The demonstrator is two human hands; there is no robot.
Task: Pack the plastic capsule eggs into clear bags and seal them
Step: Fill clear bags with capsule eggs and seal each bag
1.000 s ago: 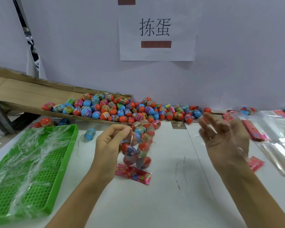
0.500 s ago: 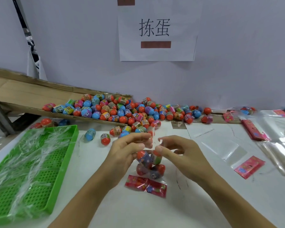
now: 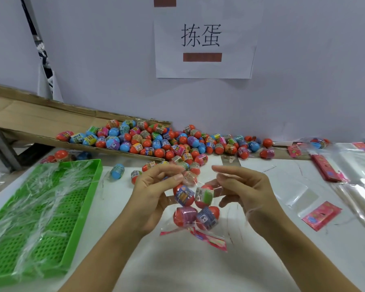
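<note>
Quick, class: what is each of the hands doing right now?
Left hand: pinching the top of the clear bag of eggs.
Right hand: pinching the same bag.

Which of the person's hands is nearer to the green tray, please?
The left. The left hand holds the bag of eggs just right of the green tray; the right hand is beyond the bag, farther away.

Loose eggs (image 3: 177, 144) crowd the back; green tray (image 3: 80, 207) blocks the left.
</note>
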